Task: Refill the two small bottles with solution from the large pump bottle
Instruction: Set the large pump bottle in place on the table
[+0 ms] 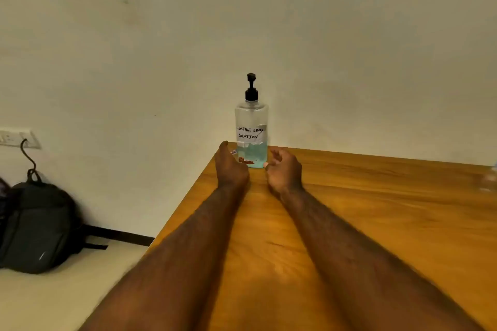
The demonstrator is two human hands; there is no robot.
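Large pump bottle (251,126): clear body, black pump head, handwritten label reading "CONTACT LENS SOLUTION". It stands upright at the far left corner of the wooden table (376,209), close to the wall. Pale blue liquid sits low in the bottle.

Left hand (231,166): reaches forward just left of the bottle's base, thumb raised. Its fingers are hidden behind the back of the hand, so its grip cannot be told. A small red-and-white item (234,152) shows just beyond it, between hand and bottle; it is too small to identify.

Right hand (283,169): just right of the bottle's base, fingers loosely curled and apart, holding nothing visible.

A blurred clear object (488,180), possibly a small bottle, lies at the table's far right edge.

Off the table: black backpack (35,226) on the floor at left, wall socket plate (18,138) above it.
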